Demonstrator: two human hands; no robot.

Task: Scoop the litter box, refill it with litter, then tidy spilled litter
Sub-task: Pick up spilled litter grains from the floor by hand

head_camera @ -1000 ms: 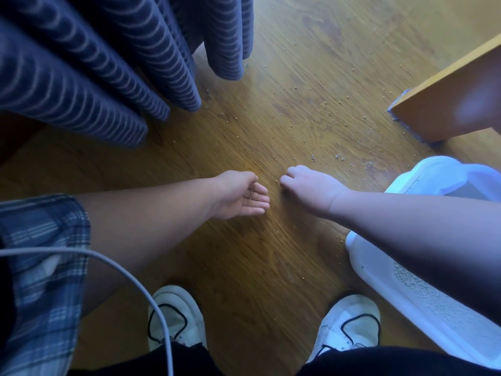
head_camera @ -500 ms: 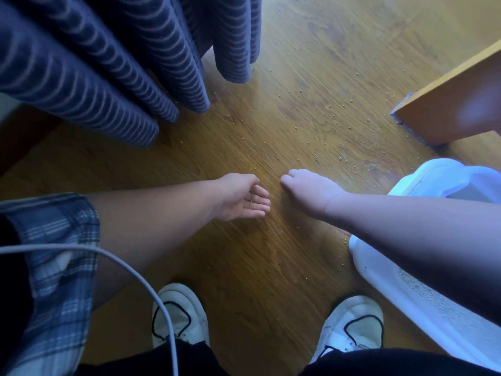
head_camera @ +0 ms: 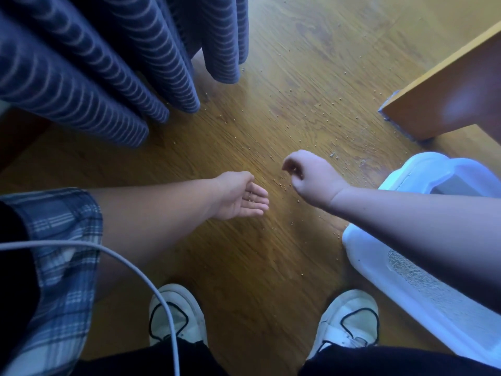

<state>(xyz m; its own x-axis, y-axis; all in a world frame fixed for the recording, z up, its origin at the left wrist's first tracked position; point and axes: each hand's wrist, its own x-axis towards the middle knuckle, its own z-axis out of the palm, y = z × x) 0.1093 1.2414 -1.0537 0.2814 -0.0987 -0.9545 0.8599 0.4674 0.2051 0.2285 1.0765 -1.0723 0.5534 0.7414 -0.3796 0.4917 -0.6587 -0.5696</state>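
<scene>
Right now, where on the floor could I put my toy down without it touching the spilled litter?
The cleanest wood is between the two white shoes and just above them, below the left hand. Another bare patch lies left, under the striped curtain. Grains crowd the floor around the right hand and up towards the wooden furniture, beside the litter box.

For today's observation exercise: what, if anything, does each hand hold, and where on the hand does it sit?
The left hand lies palm up with a few litter grains resting on its fingers. The right hand is curled, fingertips pinched; whether it grips grains cannot be told.
</scene>
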